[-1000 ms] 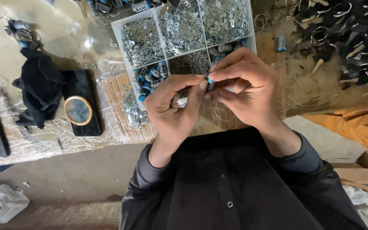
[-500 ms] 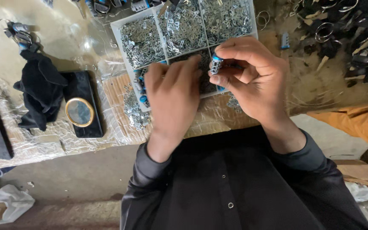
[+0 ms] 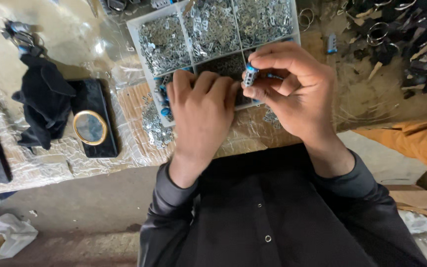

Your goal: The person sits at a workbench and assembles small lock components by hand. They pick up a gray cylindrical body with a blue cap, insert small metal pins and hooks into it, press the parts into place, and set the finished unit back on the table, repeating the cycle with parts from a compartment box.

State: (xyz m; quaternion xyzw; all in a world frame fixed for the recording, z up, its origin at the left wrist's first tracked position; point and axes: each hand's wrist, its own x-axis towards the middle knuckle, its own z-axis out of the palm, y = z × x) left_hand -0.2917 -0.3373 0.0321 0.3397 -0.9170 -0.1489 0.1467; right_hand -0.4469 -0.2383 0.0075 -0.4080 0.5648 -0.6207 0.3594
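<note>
My right hand [image 3: 297, 94] pinches a small blue and silver metal part [image 3: 249, 75] between thumb and fingers, held just above the near edge of a white compartment tray [image 3: 135, 35]. My left hand [image 3: 201, 111] lies palm down over the tray's near compartments, fingertips curled into a bin; whether it holds anything is hidden. The tray's far bins are full of small silver metal pieces [image 3: 208, 27], and a near-left bin holds blue-tipped parts [image 3: 163, 96].
A black phone with a round gold ring [image 3: 91, 126] lies left of the tray beside a black cloth [image 3: 43, 101]. Dark metal rings and parts [image 3: 401, 34] are heaped at the far right. Orange fabric [image 3: 406, 143] lies right. A loose blue part [image 3: 331, 43] sits beyond my right hand.
My hands have separated. The left hand went from meeting the right hand down onto the tray's near bins; the right hand kept the blue part and shifted slightly right.
</note>
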